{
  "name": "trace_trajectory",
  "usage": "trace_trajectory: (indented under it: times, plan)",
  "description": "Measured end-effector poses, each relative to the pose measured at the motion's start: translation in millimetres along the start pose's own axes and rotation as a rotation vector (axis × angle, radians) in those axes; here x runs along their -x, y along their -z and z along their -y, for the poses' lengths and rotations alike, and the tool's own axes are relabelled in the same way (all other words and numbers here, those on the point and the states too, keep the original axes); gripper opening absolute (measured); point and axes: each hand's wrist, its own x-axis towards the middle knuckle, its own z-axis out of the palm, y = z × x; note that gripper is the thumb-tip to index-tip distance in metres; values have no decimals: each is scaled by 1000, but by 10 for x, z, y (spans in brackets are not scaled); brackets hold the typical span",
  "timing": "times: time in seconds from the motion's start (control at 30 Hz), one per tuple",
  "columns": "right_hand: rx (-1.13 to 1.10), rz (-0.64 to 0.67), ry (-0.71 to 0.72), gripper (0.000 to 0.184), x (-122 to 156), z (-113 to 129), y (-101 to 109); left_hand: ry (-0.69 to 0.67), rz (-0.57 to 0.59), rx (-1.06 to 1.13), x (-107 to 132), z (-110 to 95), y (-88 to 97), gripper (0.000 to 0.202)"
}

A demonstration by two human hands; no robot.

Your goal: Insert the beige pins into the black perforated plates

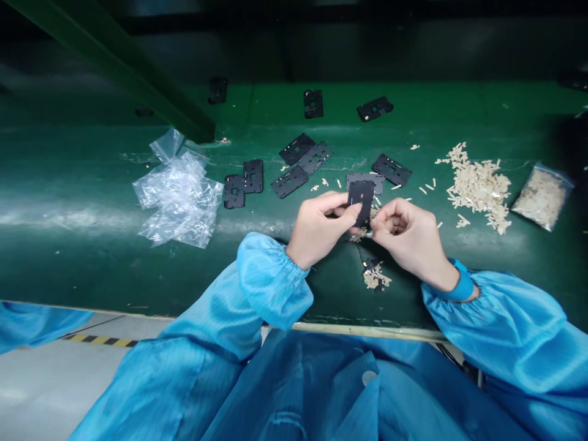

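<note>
Head view: I log the left hand (316, 229) and right hand (408, 236) closed, pinching a black perforated plate (361, 202) between them above the green table (114, 269), near a heap of beige strips (478, 187) and other black plates (296, 149).

Blue ESD smock (294, 392) (faint stripes), elastic cuffs (274, 288), darker wristband (460, 283) on rt arm.

The green tabletop (92, 269) gives passage left of the left hand (316, 229), up to crumpled clear plastic bags (179, 199). Flat black plates (296, 182) and beige strips (478, 187) lie ahead and rightward.
</note>
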Motion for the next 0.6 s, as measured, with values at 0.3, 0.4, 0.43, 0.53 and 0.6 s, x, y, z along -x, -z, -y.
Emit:
trace_trajectory:
  times: [0.3,0.4,0.43,0.53,0.6]
  plan:
    - [28,-32,7,8,16,24,-5,-72,-54,-130,2,-45,-11,14]
    - [47,-33,14,9,24,39,-14,-86,-68,-153,14,-63,-26,14]
    - [42,-28,14,9,26,42,-16,-94,-72,-161,19,-65,-31,13]
    - [9,-9,2,10,30,44,-17,-114,-74,-177,28,-56,-40,13]
    - [-6,-12,-6,9,32,39,-15,-127,-80,-190,30,-45,-44,12]
